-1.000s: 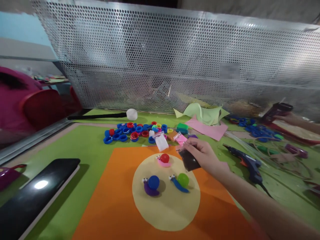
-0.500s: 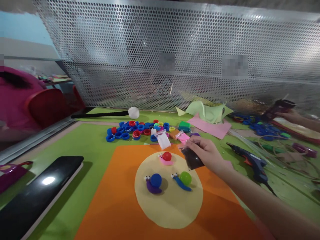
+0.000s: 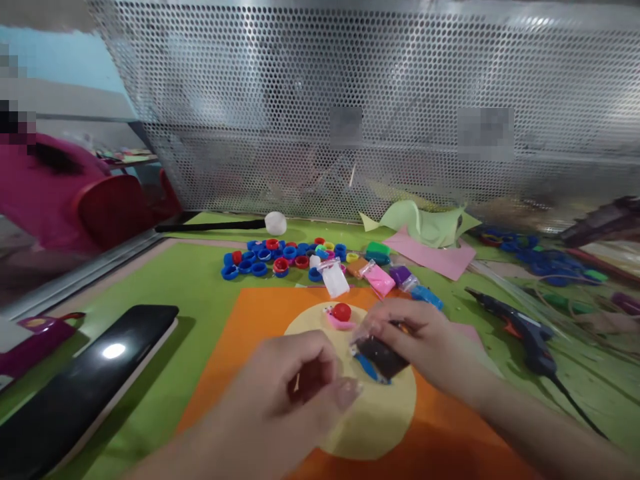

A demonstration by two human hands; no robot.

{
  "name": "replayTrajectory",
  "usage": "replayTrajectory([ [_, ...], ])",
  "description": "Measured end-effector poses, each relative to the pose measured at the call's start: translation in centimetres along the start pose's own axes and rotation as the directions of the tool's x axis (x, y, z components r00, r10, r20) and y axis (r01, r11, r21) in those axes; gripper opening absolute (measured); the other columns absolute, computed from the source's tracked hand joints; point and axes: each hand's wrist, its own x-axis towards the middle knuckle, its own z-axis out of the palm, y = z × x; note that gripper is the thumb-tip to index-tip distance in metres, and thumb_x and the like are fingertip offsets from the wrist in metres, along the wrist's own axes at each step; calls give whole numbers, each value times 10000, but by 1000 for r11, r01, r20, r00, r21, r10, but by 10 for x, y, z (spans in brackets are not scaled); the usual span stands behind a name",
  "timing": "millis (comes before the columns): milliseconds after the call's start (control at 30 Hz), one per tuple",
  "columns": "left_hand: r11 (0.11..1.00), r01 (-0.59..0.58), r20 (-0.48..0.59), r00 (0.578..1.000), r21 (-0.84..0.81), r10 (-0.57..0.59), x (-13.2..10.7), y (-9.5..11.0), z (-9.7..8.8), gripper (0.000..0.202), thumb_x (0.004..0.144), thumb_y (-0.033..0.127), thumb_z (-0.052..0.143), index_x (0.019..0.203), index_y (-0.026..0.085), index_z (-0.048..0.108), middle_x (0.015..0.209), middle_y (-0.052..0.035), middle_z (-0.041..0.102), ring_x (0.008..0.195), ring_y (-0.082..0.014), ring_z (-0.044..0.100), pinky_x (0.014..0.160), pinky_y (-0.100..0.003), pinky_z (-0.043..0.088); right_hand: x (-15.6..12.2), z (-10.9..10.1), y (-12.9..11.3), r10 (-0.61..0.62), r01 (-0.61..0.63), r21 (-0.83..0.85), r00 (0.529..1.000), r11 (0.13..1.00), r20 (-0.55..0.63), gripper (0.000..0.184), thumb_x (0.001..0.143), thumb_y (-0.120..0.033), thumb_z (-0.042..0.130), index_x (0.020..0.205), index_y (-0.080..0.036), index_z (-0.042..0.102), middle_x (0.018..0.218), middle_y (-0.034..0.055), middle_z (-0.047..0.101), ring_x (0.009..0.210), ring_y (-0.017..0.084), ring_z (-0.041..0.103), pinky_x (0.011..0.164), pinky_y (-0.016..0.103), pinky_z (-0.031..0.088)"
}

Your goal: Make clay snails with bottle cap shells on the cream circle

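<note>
My right hand (image 3: 425, 347) pinches a small clear packet of dark clay (image 3: 383, 352) over a pale yellow paper circle (image 3: 380, 413) that lies on an orange sheet (image 3: 240, 333). My left hand (image 3: 295, 393) hovers close in front of it with fingers curled, thumb and fingertips near the packet's left edge; nothing shows inside them. A pink snail with a red cap (image 3: 339, 316) sits on the circle just beyond the hands. A blue snail's body (image 3: 367, 369) peeks out under the packet; the other snail is hidden behind my left hand.
Blue and red bottle caps (image 3: 270, 259) and clay packets, white (image 3: 334, 279), pink (image 3: 380, 280) and purple (image 3: 400, 275), lie behind the orange sheet. A black glue gun (image 3: 520, 328) lies at right, a black tablet (image 3: 85, 380) at left. A perforated metal screen (image 3: 350, 100) walls the back.
My left hand has come into view from below, up to the packet. My right hand has drawn the packet nearer and lower, over the snails. The view has shifted slightly.
</note>
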Motion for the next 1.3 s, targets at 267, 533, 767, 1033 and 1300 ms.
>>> replayTrajectory([
  [267, 981, -174, 199, 962, -81, 187, 18, 7, 3, 366, 886, 354, 374, 568, 186, 311, 555, 62, 281, 510, -84, 274, 463, -217, 219, -16, 10, -11, 34, -95, 277, 976, 956, 217, 265, 875, -395, 465, 796, -186, 609, 721, 12, 594, 668, 109, 532, 602, 195, 438],
  [533, 971, -140, 154, 973, -196, 171, 24, 1, 2, 401, 873, 347, 380, 528, 190, 251, 542, 63, 219, 502, -89, 238, 453, -230, 191, -7, 6, -14, -39, -5, 208, 977, 978, 208, 256, 884, -305, 475, 784, -177, 673, 732, 40, 642, 669, 120, 569, 614, 216, 423],
  [767, 921, -343, 112, 938, 184, 327, 24, -2, 0, 319, 856, 228, 415, 570, 186, 279, 524, 73, 279, 470, -70, 280, 459, -206, 214, -12, 11, -11, 33, -46, 45, 967, 998, 254, 345, 918, -362, 376, 718, -175, 587, 692, 16, 579, 638, 113, 502, 590, 214, 400],
  [1033, 905, -400, 107, 916, 148, 387, 24, -4, 1, 334, 883, 204, 382, 576, 186, 251, 530, 75, 250, 468, -64, 271, 450, -188, 216, -13, 10, -12, 49, -72, 75, 962, 995, 270, 368, 935, -384, 307, 781, -172, 566, 730, 23, 576, 663, 118, 500, 608, 222, 407],
  [1300, 892, -427, 52, 904, 146, 424, 26, -12, 7, 347, 873, 227, 375, 562, 192, 225, 521, 71, 232, 465, -74, 266, 439, -191, 224, -12, 9, -16, -102, 92, 55, 974, 994, 204, 441, 938, -416, 286, 749, -171, 599, 741, 42, 600, 686, 121, 535, 643, 233, 432],
])
